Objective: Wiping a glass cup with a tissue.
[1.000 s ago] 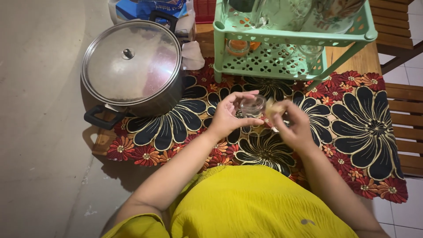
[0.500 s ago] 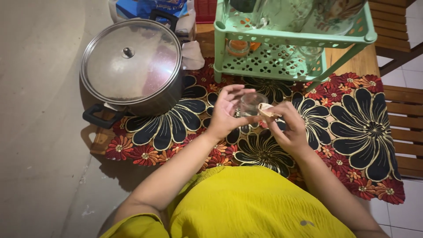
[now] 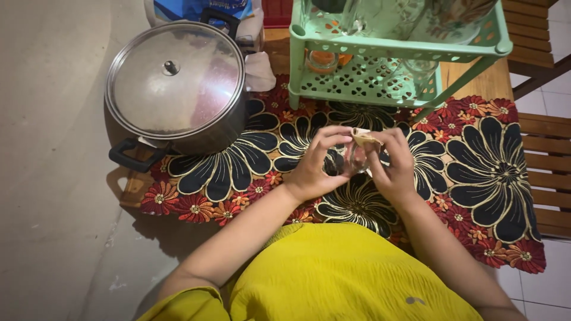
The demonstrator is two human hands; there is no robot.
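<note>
My left hand (image 3: 318, 163) holds a small clear drinking glass (image 3: 352, 159) above the flowered cloth (image 3: 476, 160). My right hand (image 3: 394, 165) presses a small beige cloth or paper wad (image 3: 364, 138) against the glass's rim. Both hands meet over the middle of the table, just in front of the green rack (image 3: 392, 50). The glass is largely hidden between my fingers.
A large steel pot with a lid (image 3: 175, 86) and black handles stands at the left on the cloth. The green plastic rack at the back holds glasses and a jar. A wooden slatted chair (image 3: 544, 172) is at the right. Grey floor lies to the left.
My hands have turned the glass a little and shifted slightly toward me; the beige wad has moved onto the top of the glass.
</note>
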